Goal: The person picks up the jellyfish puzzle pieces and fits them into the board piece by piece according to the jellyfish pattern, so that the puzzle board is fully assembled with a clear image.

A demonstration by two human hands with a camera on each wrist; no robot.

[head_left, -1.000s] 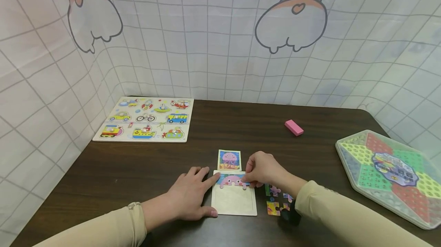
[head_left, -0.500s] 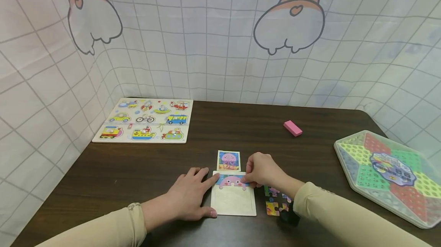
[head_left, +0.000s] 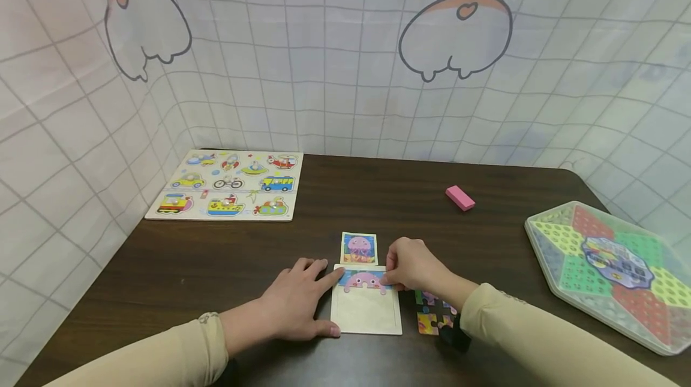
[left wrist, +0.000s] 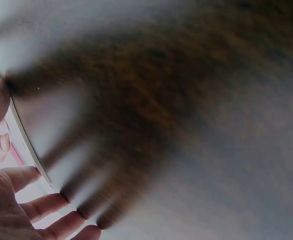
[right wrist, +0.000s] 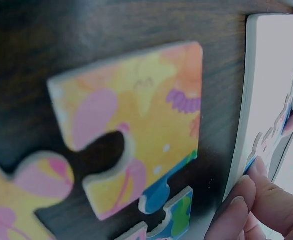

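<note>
A pale puzzle tray lies in front of me, its top row filled by joined blue and pink puzzle pieces showing a jellyfish's eyes. My left hand is spread on the tabletop at the tray's left side, index fingertip on its upper left corner and thumb near the lower left one. At the upper right corner, my right hand pinches the end puzzle piece with curled fingers; in the right wrist view its thumb presses by the piece's blue edge. Just above the tray lies a jellyfish picture card.
Several loose jigsaw pieces lie right of the tray, partly under my right forearm. A pink block sits farther back. At back left is a vehicle peg puzzle board; a hexagonal checkers box stands at the right.
The head view shifts slightly. Both hands and the puzzle pieces keep practically the same places on the tray.
</note>
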